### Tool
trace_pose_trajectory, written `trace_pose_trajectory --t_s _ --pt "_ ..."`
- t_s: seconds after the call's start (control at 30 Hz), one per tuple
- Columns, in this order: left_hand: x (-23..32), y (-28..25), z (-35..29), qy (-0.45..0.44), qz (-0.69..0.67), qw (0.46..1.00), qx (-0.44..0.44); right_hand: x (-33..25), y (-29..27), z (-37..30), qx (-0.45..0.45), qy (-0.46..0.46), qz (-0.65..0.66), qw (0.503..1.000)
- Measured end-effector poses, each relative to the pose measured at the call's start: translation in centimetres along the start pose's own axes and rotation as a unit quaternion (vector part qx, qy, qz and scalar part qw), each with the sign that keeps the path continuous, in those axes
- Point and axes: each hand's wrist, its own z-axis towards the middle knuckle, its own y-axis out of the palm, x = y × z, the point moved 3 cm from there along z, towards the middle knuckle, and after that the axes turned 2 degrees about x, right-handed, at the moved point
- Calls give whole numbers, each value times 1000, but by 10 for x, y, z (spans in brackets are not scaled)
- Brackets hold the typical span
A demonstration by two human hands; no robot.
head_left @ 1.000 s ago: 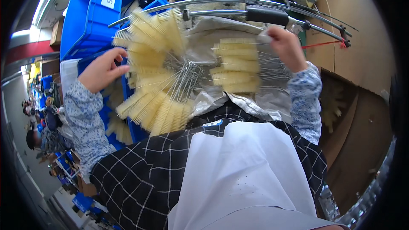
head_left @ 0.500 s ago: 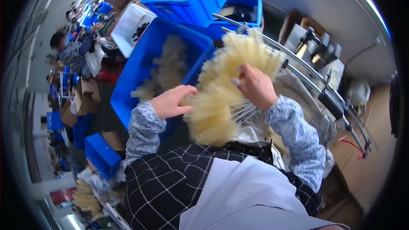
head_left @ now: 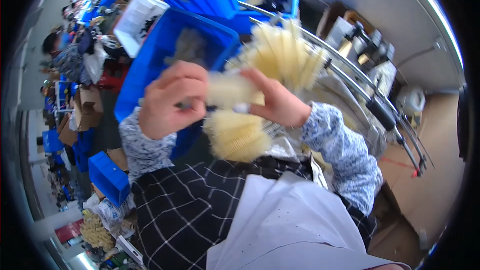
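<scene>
Below the bin, checked black cloth [head_left: 185, 200] spreads in soft folds, partly covered by a smooth white apron [head_left: 295, 215] that the lower edge cuts off. The bin [head_left: 150, 60] itself is deep, smooth blue plastic; the left hand hides part of its mouth, and the pale brushes inside [head_left: 190, 45] are too blurred to count. Far to the bin's right stands flat brown cardboard [head_left: 430, 140], cropped by the dark rim. Between the two run slim metal rails [head_left: 345, 72], one with a black sleeve. Just right of the bin, a fan of cream brushes [head_left: 287, 52] shows stiff, combed bristles.

Of the hands, the left [head_left: 172, 100] is in front of the bin, fingers curled in toward the thumb, closed on one end of a brush. The right [head_left: 277, 100], right of the bin, is half open, thumb and forefinger parted at the other end; blur hides whether it grips. Below them, right of the bin's lower part, sits a fuzzy yellowish bundle [head_left: 235, 137], its wires mostly covered. Smallest is the brush [head_left: 227, 90], pale, smeared by motion, raised at the bin's right side.
</scene>
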Motion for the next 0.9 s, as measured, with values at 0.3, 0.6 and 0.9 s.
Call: trace_pose_trajectory --t_s 0.3,0.6,0.9 --pt "8 63 0 -13 -151 988 -40 -35 -41 -51 85 39 -207 974" --pt "-25 72 -39 -233 -108 934 -248 23 -153 -163 346 138 -503 780" --pt "-29 84 -42 -241 -99 930 -258 79 -241 -248 331 437 -628 553"
